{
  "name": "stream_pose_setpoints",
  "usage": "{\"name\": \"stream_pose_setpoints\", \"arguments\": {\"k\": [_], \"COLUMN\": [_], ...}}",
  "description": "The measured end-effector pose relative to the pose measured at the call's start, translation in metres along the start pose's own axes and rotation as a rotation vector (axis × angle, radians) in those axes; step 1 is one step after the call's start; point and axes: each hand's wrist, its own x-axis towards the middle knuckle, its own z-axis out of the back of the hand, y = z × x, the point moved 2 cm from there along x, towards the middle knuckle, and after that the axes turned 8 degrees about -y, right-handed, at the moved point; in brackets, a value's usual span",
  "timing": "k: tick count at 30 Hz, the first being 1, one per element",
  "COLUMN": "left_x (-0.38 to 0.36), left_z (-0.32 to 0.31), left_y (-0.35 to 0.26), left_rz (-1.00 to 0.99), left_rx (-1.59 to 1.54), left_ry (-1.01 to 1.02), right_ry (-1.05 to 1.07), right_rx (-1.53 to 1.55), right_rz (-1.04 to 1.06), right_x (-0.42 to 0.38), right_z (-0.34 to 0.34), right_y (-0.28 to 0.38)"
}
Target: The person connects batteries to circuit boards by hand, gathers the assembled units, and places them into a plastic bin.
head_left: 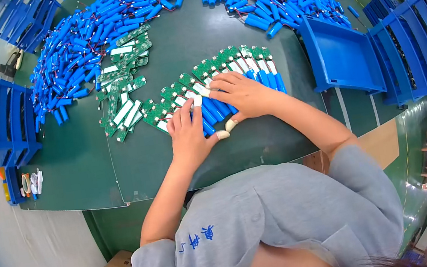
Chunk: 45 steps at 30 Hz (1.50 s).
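Left fingers [185, 116], right fingers [220, 84] on rowed green circuit boards [186, 79] and blue cylinders [212, 110], dark green table [182, 33]

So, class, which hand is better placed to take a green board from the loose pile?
Probably the left hand: it is nearer the piled green boards. The right hand is farther off, over the row of blue cells.

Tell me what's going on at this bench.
A person has both hands on a fanned row of green circuit boards and blue cylindrical cells. The left hand is toward the row's left end and the right hand is around its middle, thumbs near each other. Loose circuit boards lie to the left, and a big heap of wired blue cells curves around the far side of the green tabletop.
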Motion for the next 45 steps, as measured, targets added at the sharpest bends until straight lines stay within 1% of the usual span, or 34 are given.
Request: {"name": "stream_pose_setpoints", "arguments": {"k": [2, 3, 4, 7, 10, 13, 18, 20, 23, 26, 27, 30, 32, 34, 36, 38, 39, 42, 43, 45], "left_x": [-0.001, -0.002, -0.001, -0.002, 0.006, 0.008, 0.005, 0.002, -0.003, 0.013, 0.027, 0.078, 0.116, 0.151, 0.179, 0.196, 0.2, 0.203, 0.206, 0.211], "left_z": [-0.006, -0.006, -0.007, -0.006, 0.0, -0.001, 0.002, 0.004, 0.011, 0.019, 0.021, 0.011, -0.008, -0.028, -0.06, -0.09, -0.106, -0.137, -0.149, -0.167], "left_y": [0.003, 0.005, 0.006, 0.003, -0.002, 0.0, 0.001, -0.001, -0.006, -0.029, -0.04, -0.092, -0.135, -0.184, -0.226, -0.261, -0.274, -0.292, -0.292, -0.289], "left_rz": [-0.025, -0.031, -0.04, 0.02, -0.108, -0.123, -0.18, -0.178, -0.187, -0.295, -0.348, -0.497, -0.653, -0.77, -0.868, -0.923, -0.938, -0.912, -0.871, -0.846], "left_rx": [0.014, -0.001, -0.016, -0.068, 0.018, 0.038, -0.032, -0.037, 0.039, 0.077, 0.069, -0.007, -0.126, -0.24, -0.322, -0.32, -0.308, -0.289, -0.282, -0.282], "left_ry": [-0.014, -0.011, -0.011, -0.021, 0.053, 0.1, 0.054, 0.069, 0.06, -0.013, -0.04, -0.054, -0.095, -0.119, -0.152, -0.168, -0.147, 0.001, 0.069, 0.173], "right_ry": [0.032, -0.005, 0.007, 0.022, 0.017, 0.041, 0.025, 0.072, -0.037, -0.051, -0.038, -0.191, -0.253, -0.23, -0.238, -0.165, -0.144, -0.108, -0.069, -0.036], "right_rx": [0.019, 0.009, 0.007, 0.003, 0.0, 0.023, 0.114, 0.085, 0.036, -0.078, -0.081, -0.215, -0.293, -0.405, -0.502, -0.491, -0.479, -0.421, -0.336, -0.193], "right_rz": [0.014, 0.039, 0.036, 0.027, 0.071, 0.116, 0.079, 0.073, 0.135, 0.105, 0.049, -0.021, -0.114, -0.271, -0.369, -0.524, -0.566, -0.612, -0.651, -0.66], "right_x": [0.005, 0.005, 0.006, 0.006, 0.007, 0.01, 0.01, 0.012, 0.006, -0.006, -0.011, -0.056, -0.095, -0.134, -0.178, -0.212, -0.229, -0.257, -0.267, -0.277], "right_z": [-0.005, -0.005, -0.004, -0.002, -0.004, -0.007, -0.007, -0.002, 0.008, 0.04, 0.058, 0.111, 0.147, 0.187, 0.212, 0.23, 0.232, 0.225, 0.22, 0.209], "right_y": [-0.001, -0.001, -0.001, 0.0, 0.0, -0.003, 0.005, 0.012, 0.019, 0.021, 0.02, -0.001, -0.019, -0.032, -0.054, -0.07, -0.08, -0.098, -0.111, -0.135]}}
